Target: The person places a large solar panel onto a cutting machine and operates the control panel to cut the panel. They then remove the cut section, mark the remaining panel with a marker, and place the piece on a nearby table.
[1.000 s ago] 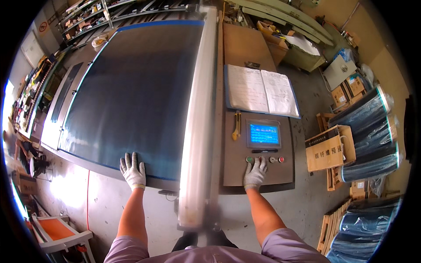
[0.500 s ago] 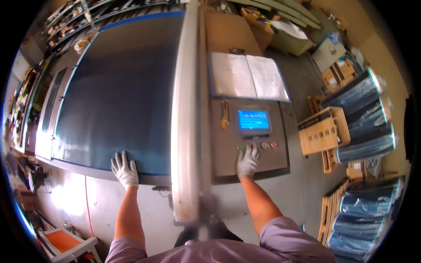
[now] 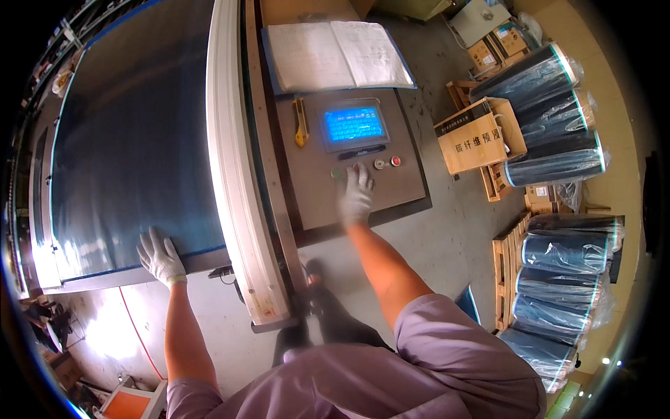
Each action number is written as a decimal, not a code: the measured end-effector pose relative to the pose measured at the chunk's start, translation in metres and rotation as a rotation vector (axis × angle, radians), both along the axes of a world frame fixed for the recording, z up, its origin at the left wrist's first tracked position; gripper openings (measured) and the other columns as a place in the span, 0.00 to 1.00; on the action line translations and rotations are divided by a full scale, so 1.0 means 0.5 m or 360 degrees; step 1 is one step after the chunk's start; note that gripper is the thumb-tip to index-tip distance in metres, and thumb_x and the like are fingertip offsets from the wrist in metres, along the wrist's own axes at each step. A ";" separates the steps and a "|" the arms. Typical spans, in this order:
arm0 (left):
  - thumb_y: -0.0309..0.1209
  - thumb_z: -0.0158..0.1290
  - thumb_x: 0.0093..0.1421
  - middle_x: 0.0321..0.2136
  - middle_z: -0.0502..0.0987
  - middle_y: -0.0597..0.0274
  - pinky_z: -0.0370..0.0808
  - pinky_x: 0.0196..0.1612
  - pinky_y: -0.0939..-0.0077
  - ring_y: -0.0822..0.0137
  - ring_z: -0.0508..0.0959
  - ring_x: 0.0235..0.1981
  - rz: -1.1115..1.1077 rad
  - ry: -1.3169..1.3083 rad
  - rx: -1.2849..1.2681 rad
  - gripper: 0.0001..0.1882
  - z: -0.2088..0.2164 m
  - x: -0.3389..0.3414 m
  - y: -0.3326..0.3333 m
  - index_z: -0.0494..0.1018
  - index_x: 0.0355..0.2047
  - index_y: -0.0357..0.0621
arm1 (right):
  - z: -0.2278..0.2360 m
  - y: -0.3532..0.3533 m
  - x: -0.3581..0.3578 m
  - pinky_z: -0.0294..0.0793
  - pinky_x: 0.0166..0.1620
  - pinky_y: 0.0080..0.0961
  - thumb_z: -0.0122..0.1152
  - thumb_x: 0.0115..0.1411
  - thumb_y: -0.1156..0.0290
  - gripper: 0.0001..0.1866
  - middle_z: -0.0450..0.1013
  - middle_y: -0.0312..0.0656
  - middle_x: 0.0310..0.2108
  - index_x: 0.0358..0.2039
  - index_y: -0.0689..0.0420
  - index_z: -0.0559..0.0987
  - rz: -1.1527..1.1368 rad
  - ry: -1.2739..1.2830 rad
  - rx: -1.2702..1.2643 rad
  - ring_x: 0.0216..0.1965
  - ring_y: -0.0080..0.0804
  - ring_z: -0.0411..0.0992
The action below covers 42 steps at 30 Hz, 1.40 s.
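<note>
Two gloved hands: left flat, open on dark sheet; right seemingly fingertip-pressing panel buttons.

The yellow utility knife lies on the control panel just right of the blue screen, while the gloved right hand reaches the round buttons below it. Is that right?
Not quite. In the head view the yellow utility knife lies on the control panel just left of the blue screen, not right of it. The rest holds: the gloved right hand reaches the round buttons below the screen.

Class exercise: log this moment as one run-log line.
left hand: flat on dark sheet edge | right hand: at control panel buttons | blue screen: lit
</note>
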<state>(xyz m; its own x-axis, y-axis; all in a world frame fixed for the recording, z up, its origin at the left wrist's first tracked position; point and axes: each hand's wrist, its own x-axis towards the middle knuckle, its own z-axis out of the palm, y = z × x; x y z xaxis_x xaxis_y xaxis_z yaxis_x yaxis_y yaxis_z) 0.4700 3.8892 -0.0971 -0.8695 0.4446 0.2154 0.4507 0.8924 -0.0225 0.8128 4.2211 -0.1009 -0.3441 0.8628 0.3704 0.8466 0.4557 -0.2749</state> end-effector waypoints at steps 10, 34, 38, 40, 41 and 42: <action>0.49 0.39 0.67 0.66 0.58 0.60 0.49 0.69 0.58 0.49 0.53 0.67 -0.0033 0.0025 0.0013 0.27 -0.005 -0.002 -0.003 0.60 0.65 0.61 | 0.014 -0.004 -0.006 0.62 0.57 0.45 0.56 0.60 0.60 0.22 0.64 0.49 0.57 0.51 0.57 0.71 -0.0038 -0.0043 -0.0076 0.56 0.52 0.63; 0.48 0.40 0.67 0.67 0.57 0.62 0.49 0.69 0.57 0.49 0.52 0.68 -0.0007 0.0014 0.0003 0.26 -0.011 -0.005 -0.003 0.60 0.65 0.64 | 0.031 -0.006 -0.009 0.64 0.58 0.43 0.55 0.62 0.60 0.21 0.61 0.51 0.59 0.52 0.59 0.72 -0.0031 -0.0073 -0.0081 0.56 0.52 0.62; 0.49 0.40 0.67 0.67 0.57 0.62 0.49 0.69 0.57 0.49 0.52 0.68 -0.0010 0.0014 0.0009 0.27 -0.014 -0.009 -0.005 0.60 0.65 0.64 | 0.026 -0.004 -0.011 0.62 0.58 0.47 0.57 0.60 0.62 0.20 0.65 0.52 0.57 0.50 0.58 0.73 -0.0023 0.0059 -0.0072 0.58 0.54 0.62; 0.49 0.40 0.67 0.67 0.56 0.62 0.49 0.69 0.56 0.49 0.52 0.68 -0.0021 0.0023 0.0005 0.27 -0.018 -0.009 -0.006 0.59 0.65 0.64 | 0.027 -0.005 -0.009 0.62 0.58 0.48 0.57 0.60 0.62 0.20 0.65 0.51 0.57 0.51 0.58 0.72 -0.0024 0.0047 -0.0062 0.58 0.53 0.62; 0.48 0.40 0.67 0.67 0.56 0.61 0.49 0.69 0.56 0.48 0.52 0.68 -0.0021 0.0017 0.0009 0.27 -0.018 -0.008 -0.005 0.59 0.65 0.64 | 0.027 -0.004 -0.008 0.62 0.58 0.48 0.57 0.60 0.62 0.20 0.65 0.51 0.57 0.51 0.58 0.72 -0.0020 0.0041 -0.0055 0.58 0.53 0.62; 0.48 0.40 0.67 0.67 0.56 0.61 0.48 0.69 0.56 0.48 0.52 0.68 -0.0019 0.0016 0.0014 0.27 -0.017 -0.009 -0.005 0.59 0.65 0.64 | 0.027 -0.004 -0.008 0.62 0.58 0.47 0.57 0.61 0.61 0.20 0.64 0.51 0.57 0.51 0.57 0.72 -0.0015 0.0039 -0.0047 0.58 0.53 0.62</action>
